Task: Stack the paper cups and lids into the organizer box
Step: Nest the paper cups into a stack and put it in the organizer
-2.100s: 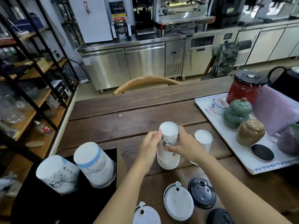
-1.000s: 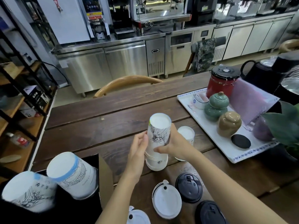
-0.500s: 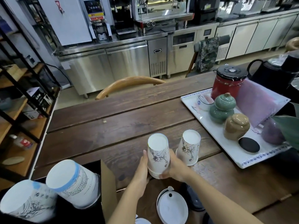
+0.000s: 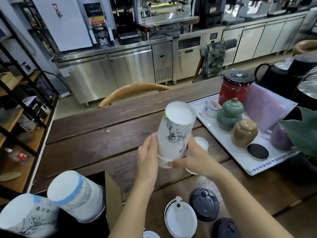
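Lifting clear of the worktop (image 4: 106,145), the nested stack of paper cups (image 4: 173,134) now hung upside down and tilted between both hands, where half a second before it had stood low on the wood. The left hand (image 4: 147,160) lay flat along the stack's near side, its grip spread and pressed to the wall; the right hand (image 4: 192,160) closed round the rims at the bottom, thumb under the lowest lip. A single cup (image 4: 200,143) that had stood in plain sight beside the stack was now mostly hidden just behind the right hand, untouched on the wood. Below and to the left of the grip, the organizer box (image 4: 111,191) already held two larger cup stacks (image 4: 77,196). Nearer the body than the grip lay a white lid (image 4: 181,219) and black lids (image 4: 204,204), loose on the planks. By my judgement the raise meant the nesting was finished and the stack was ready to go leftward into the box, with the lone cup and lids left to follow.
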The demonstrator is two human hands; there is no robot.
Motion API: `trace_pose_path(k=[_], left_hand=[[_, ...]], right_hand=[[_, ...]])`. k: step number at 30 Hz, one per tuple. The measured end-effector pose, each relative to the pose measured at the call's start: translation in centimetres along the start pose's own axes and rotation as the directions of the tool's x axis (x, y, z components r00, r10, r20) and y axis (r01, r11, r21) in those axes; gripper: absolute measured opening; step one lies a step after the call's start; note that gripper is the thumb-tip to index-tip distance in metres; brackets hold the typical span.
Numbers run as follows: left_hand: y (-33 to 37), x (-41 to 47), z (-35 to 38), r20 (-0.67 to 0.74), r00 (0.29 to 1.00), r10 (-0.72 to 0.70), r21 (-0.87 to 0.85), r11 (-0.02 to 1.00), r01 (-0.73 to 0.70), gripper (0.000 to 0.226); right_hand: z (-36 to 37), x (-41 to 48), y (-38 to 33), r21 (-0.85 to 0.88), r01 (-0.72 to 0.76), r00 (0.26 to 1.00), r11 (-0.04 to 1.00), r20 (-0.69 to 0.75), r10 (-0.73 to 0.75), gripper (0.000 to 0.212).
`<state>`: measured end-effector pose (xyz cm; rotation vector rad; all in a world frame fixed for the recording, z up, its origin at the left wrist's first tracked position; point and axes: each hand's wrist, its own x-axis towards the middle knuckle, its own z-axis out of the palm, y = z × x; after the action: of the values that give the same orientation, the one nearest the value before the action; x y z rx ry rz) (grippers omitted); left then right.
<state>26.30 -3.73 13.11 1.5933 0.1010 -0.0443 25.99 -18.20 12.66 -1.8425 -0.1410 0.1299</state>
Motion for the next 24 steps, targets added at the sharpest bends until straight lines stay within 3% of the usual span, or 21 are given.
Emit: trace_pose_path(k=[6, 10, 14, 17, 21, 24], left_hand=[[2.3, 1.2, 4.2, 0.166, 0.984, 0.064, -0.022, 0.998, -0.061, 0.046], [1.8, 2.2, 6.9, 0.269, 0.962, 0.044, -0.032, 0.999, -0.037, 0.034], [-0.4, 3.1, 8.9, 0.31, 0.95, 0.027, 0.001, 1.0, -0.028, 0.05], [-2.3, 3.6, 9.2, 0.331, 0.942, -0.053, 0.032, 0.998, 0.045, 0.047], [-4.6, 4.2, 9.0, 0.355, 0.907, -0.225, 0.151, 0.972, 0.182, 0.055], [-6.0, 4.4, 8.1, 0.346, 0.883, -0.317, 0.37, 0.911, 0.182, 0.049]], right_hand=[[-6.3, -0.3, -2.5, -0.103, 0.041, 0.998, 0.994, -0.037, -0.046, 0.084], [-8.3, 0.0, -0.8, -0.096, -0.039, 0.997, 0.995, -0.07, 0.033, 0.088], [-8.6, 0.3, 1.2, -0.107, -0.07, 0.991, 0.992, -0.122, 0.057, 0.079], [-8.3, 0.5, 2.4, -0.143, -0.131, 0.987, 0.981, -0.111, 0.115, 0.062], [-7.1, 1.0, 6.1, -0.127, -0.272, 0.962, 0.954, -0.067, 0.265, 0.082], [-6.8, 0.6, 7.2, -0.142, -0.322, 0.944, 0.936, 0.033, 0.329, 0.073]])
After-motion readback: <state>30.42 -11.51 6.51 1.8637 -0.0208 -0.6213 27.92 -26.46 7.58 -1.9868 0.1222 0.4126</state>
